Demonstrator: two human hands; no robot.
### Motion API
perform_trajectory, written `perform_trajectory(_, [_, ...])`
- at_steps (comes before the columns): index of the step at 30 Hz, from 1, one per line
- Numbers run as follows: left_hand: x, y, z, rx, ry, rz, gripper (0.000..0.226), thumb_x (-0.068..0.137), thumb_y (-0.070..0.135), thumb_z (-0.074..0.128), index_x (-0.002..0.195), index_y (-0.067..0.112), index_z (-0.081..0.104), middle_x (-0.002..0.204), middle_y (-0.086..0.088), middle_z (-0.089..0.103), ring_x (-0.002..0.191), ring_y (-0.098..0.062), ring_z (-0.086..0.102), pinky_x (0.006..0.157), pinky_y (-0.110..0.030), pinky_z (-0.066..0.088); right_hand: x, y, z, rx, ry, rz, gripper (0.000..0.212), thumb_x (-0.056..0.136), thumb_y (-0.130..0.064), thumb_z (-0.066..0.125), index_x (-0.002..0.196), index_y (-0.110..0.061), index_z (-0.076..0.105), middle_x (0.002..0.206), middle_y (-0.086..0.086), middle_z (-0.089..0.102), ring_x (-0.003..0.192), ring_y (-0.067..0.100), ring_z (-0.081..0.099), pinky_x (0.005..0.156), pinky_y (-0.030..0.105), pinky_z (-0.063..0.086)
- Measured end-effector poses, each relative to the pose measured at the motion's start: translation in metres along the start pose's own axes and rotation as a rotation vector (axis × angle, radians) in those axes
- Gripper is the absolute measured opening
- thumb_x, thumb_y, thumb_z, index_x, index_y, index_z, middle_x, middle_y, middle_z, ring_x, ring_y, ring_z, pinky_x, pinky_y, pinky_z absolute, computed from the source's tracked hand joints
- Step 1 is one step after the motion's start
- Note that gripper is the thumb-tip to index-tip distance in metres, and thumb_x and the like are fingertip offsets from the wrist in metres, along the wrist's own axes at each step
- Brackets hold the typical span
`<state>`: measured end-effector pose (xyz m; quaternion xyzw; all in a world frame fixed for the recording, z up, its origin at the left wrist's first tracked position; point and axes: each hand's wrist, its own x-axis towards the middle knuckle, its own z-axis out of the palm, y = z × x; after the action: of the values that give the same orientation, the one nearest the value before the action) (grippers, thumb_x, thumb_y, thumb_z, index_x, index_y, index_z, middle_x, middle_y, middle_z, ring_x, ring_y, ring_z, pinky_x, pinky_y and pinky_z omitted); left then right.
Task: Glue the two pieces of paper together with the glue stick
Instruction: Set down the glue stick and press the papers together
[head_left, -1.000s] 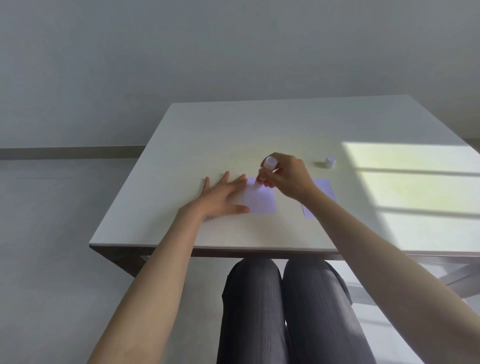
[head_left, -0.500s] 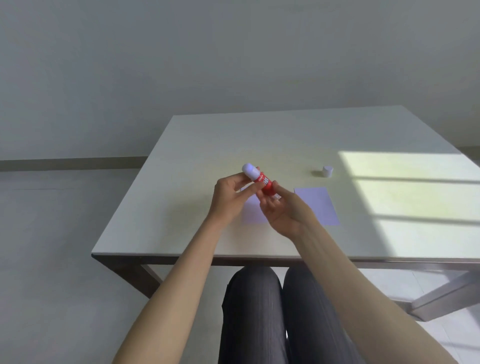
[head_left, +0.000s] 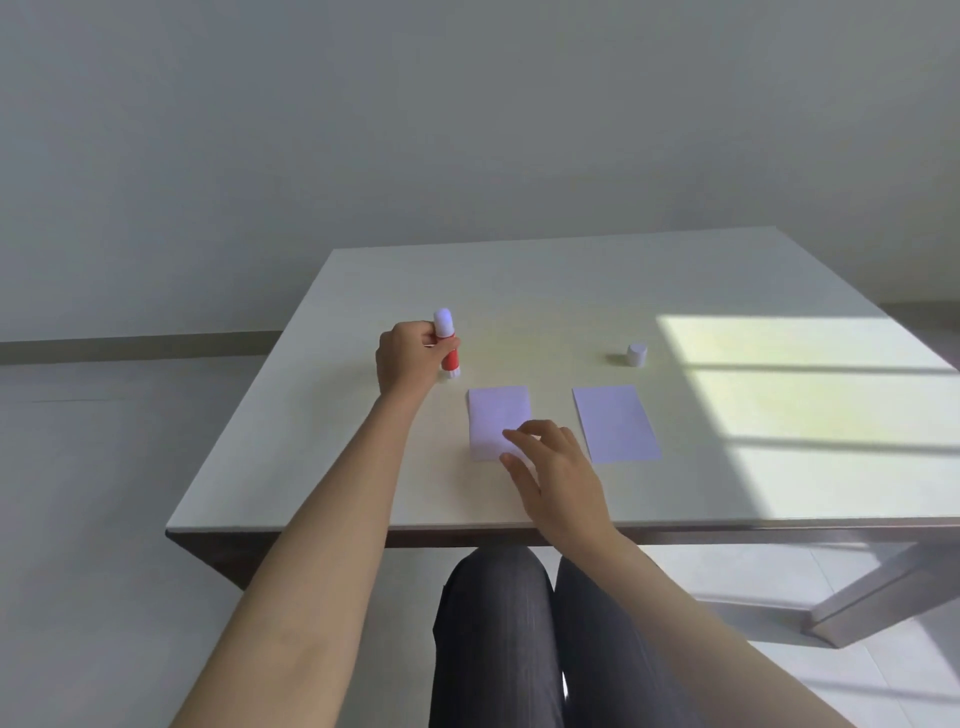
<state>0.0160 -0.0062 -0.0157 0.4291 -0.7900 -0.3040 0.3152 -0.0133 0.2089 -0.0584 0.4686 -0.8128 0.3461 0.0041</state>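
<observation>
Two pale lilac paper pieces lie side by side on the white table (head_left: 571, 291): the left paper (head_left: 496, 410) and the right paper (head_left: 615, 423). My left hand (head_left: 408, 358) is shut on the red glue stick (head_left: 448, 345), which stands nearly upright with its lower end at the table, up and left of the left paper. My right hand (head_left: 556, 470) hovers over the near right corner of the left paper with fingers spread and curled, holding nothing. The white glue cap (head_left: 636, 355) stands alone behind the right paper.
A sunlit patch (head_left: 810, 415) covers the table's right side. The near table edge (head_left: 467, 522) runs just above my knees (head_left: 519, 623). A metal table leg (head_left: 883, 587) slants at the lower right.
Both hands held the glue stick over the left paper half a second ago. Now my left hand alone has carried it up and left to the table, and my right hand has dropped to the left paper.
</observation>
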Motion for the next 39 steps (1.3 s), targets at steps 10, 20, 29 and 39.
perform_trajectory(10, [0.001, -0.006, 0.014, -0.001, -0.008, 0.001, 0.023, 0.075, 0.031, 0.060, 0.058, 0.016, 0.063, 0.056, 0.006, 0.068, 0.063, -0.008, 0.061, 0.052, -0.023, 0.035, 0.000, -0.001, 0.004, -0.424, -0.001, -0.309, 0.038, 0.079, -0.041, 0.066, 0.103, -0.011, 0.070, 0.106, 0.000, 0.070, 0.085, 0.027, 0.065, 0.064, 0.032, 0.051])
perform_trajectory(20, [-0.033, -0.016, 0.008, -0.131, 0.188, -0.028, 0.085, 0.079, 0.037, 0.070, 0.147, 0.010, 0.027, 0.150, -0.010, 0.036, 0.140, -0.025, 0.031, 0.111, -0.039, 0.027, -0.027, 0.008, 0.000, -0.406, 0.071, -0.470, 0.039, 0.064, -0.053, 0.073, 0.077, -0.016, 0.071, 0.084, -0.004, 0.070, 0.079, 0.022, 0.066, 0.065, 0.026, 0.051])
perform_trajectory(29, [-0.108, 0.003, 0.011, -0.488, 0.226, 0.013, 0.017, 0.091, 0.020, 0.055, 0.107, 0.019, 0.062, 0.099, 0.010, 0.064, 0.084, 0.017, 0.056, 0.070, 0.000, 0.042, -0.023, 0.004, -0.019, -0.039, 0.270, -0.243, 0.013, 0.074, -0.003, 0.069, 0.065, -0.007, 0.063, 0.064, 0.004, 0.060, 0.053, 0.023, 0.051, 0.043, 0.029, 0.042])
perform_trajectory(39, [-0.143, 0.030, 0.037, -0.646, 0.047, -0.122, 0.008, 0.085, 0.017, 0.065, 0.080, 0.022, 0.062, 0.078, 0.000, 0.066, 0.075, -0.018, 0.064, 0.059, -0.026, 0.055, 0.011, 0.018, -0.063, 0.892, 0.360, 0.431, 0.007, 0.086, -0.002, 0.058, 0.080, -0.003, 0.063, 0.064, 0.012, 0.066, 0.052, 0.021, 0.062, 0.054, 0.029, 0.055])
